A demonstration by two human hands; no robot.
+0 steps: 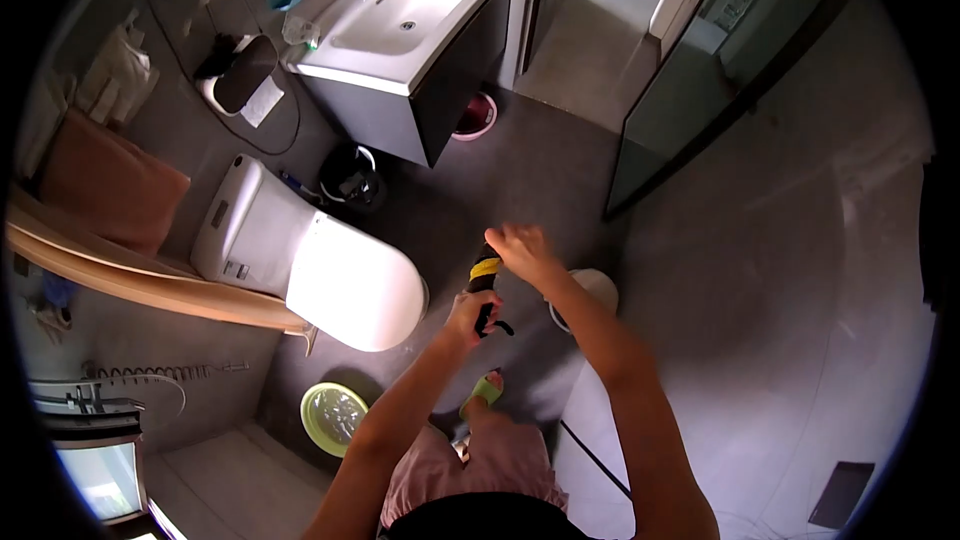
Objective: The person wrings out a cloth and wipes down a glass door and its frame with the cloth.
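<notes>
Left hand (474,314) and right hand (523,250) hold dark tool (482,281) near toilet (357,285) edge

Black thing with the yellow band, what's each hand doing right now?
Left hand: closed around the black thing.
Right hand: at its far end; can't tell if it's gripping.

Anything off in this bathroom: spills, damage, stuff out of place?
No clear spill or damage. Only oddity: the green basin, seemingly holding water, sits on the open floor near the toilet, where a foot might catch it. The curved look of the wooden shelf may be lens distortion.
</notes>
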